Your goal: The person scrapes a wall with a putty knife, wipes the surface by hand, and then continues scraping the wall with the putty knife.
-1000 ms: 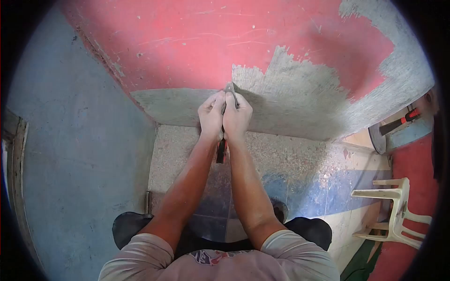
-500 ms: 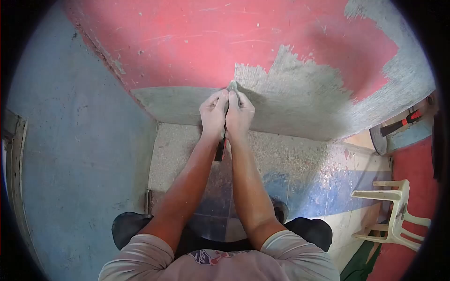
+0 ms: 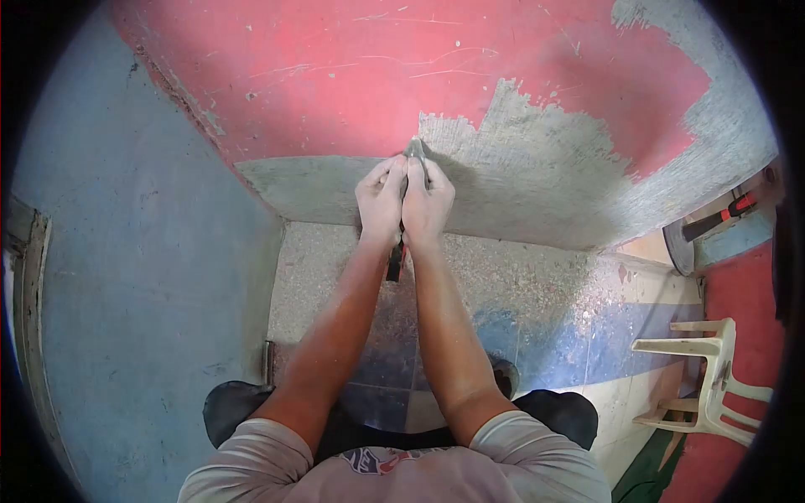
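Observation:
Both my hands are wrapped round a scraper [image 3: 416, 148], my left hand [image 3: 381, 196] and my right hand [image 3: 428, 198] side by side with thumbs pointing up the blade. Pale dust coats the fingers. The blade tip meets the wall at the border between pink paint [image 3: 335, 101] and bare grey plaster [image 3: 520, 159]. Below my wrists the black and red end of the handle [image 3: 394, 267] sticks out; the middle of the handle is hidden by my palms.
A blue-grey wall [image 3: 159, 251] stands close on the left. Paint flakes and dust litter the floor [image 3: 503, 272]. At the right are a pale plastic chair [image 3: 713, 377] and a tool with a red and black handle [image 3: 725, 218].
My hands and the scraper have moved up very slightly along the paint border. Both hands keep the same grip; the view has shifted a little.

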Action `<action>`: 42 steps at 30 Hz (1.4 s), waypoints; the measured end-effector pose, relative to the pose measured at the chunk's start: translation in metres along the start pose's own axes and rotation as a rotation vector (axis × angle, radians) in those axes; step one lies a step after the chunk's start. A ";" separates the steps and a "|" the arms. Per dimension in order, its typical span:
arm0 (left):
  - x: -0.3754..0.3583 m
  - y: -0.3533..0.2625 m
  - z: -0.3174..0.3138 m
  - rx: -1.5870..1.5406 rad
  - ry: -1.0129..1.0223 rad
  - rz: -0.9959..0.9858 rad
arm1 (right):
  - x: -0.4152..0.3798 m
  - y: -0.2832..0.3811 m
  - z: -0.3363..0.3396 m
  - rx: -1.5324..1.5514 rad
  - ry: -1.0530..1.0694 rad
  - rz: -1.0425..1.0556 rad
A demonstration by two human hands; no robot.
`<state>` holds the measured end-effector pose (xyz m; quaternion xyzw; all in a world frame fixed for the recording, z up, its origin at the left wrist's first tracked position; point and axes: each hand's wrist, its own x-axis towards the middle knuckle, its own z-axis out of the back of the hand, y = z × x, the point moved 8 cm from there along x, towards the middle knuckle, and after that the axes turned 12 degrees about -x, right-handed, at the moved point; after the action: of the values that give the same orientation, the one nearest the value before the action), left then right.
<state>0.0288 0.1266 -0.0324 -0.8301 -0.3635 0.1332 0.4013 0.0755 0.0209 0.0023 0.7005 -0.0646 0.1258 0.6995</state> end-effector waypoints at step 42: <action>0.011 -0.031 -0.030 -0.105 0.033 0.004 | 0.017 0.034 -0.004 -0.074 0.017 -0.009</action>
<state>0.0363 0.1300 0.0118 -0.8528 -0.3619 0.1011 0.3627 0.0822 0.0255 0.0400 0.6732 -0.0602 0.1262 0.7261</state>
